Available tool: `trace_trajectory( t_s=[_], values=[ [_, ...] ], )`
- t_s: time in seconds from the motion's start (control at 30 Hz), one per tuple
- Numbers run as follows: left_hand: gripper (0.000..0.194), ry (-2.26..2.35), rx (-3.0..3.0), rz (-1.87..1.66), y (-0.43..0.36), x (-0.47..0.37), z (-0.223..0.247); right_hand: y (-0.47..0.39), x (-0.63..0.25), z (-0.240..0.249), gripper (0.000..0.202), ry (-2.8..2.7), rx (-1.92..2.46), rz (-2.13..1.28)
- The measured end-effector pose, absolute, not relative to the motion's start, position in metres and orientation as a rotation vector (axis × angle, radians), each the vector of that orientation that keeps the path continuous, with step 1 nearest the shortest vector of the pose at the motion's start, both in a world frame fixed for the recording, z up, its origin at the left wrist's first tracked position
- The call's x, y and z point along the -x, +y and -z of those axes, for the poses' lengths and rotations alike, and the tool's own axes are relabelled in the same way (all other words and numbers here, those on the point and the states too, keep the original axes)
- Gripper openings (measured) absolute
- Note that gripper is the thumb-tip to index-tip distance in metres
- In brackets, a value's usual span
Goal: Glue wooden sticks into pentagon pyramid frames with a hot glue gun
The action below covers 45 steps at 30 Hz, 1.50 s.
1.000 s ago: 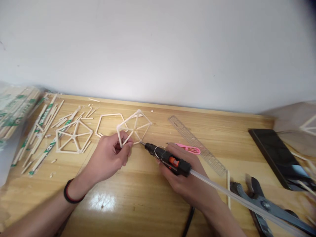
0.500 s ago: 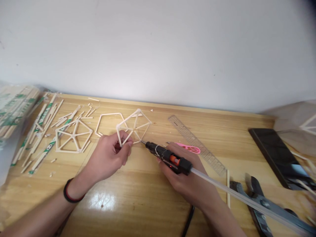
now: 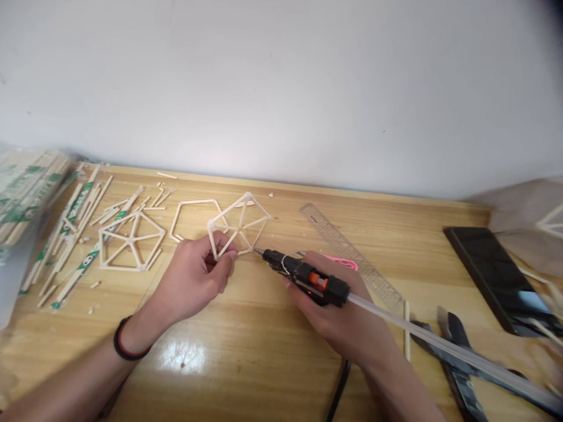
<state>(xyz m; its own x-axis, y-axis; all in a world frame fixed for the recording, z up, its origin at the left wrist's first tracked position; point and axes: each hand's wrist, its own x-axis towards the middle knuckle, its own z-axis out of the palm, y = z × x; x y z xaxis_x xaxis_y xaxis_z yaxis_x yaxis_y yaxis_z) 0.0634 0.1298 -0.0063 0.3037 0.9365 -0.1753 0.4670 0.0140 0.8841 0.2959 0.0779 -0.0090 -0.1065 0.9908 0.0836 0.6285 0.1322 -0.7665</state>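
Observation:
My left hand (image 3: 197, 275) pinches the lower left corner of a wooden stick frame (image 3: 240, 227), a pentagon with spokes meeting at its centre, and holds it up tilted. My right hand (image 3: 334, 310) is wrapped round a black glue gun (image 3: 303, 275), a long clear glue stick (image 3: 396, 319) reaching out of its back. The gun's nozzle points at the frame's lower right corner, touching it or very close. On the table to the left lies a second spoked frame (image 3: 132, 239). Behind my left hand rests an open stick outline (image 3: 193, 202), partly covered.
Loose sticks and wrappers (image 3: 83, 234) and a bag of sticks (image 3: 30, 187) lie at the left. A clear ruler (image 3: 352, 252), pink scissors (image 3: 345, 262), black-handled pliers (image 3: 457, 351) and a black phone (image 3: 497, 281) are on the right. A wall (image 3: 281, 94) stands behind.
My right hand and the glue gun have shifted slightly right, and the nozzle has drawn back a little. My left hand and the held frame are nearly unmoved.

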Motion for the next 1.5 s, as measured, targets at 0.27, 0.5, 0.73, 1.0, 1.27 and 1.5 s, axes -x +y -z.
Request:
trace_trajectory(
  t_s=[0.27,0.5,0.73,1.0,1.27,1.5],
  values=[
    [0.024,1.292,-1.607,-0.617,0.1293,-0.0632,0.0071,0.0778,-0.2934,0.0136,0.031,-1.816,1.513,-0.747],
    [0.024,1.284,-1.625,-0.619,0.1293,-0.0624,0.0077,0.0769,-0.2929,0.013,0.027,-1.823,1.509,-0.756],
    [0.026,1.276,-1.636,-0.603,0.1287,-0.0617,0.0076,0.0773,-0.2925,0.0123,0.028,-1.82,1.502,-0.756],
    [0.025,1.302,-1.681,-0.61,0.1288,-0.0612,0.0085,0.0775,-0.2917,0.0123,0.031,-1.794,1.5,-0.715],
    [0.029,1.304,-1.883,-0.612,0.1277,-0.064,0.0098,0.0765,-0.2913,0.0154,0.029,-1.815,1.495,-0.717],
    [0.03,1.325,-1.863,-0.582,0.1275,-0.0638,0.0088,0.0769,-0.2925,0.0137,0.027,-1.826,1.472,-0.74]
  ],
)
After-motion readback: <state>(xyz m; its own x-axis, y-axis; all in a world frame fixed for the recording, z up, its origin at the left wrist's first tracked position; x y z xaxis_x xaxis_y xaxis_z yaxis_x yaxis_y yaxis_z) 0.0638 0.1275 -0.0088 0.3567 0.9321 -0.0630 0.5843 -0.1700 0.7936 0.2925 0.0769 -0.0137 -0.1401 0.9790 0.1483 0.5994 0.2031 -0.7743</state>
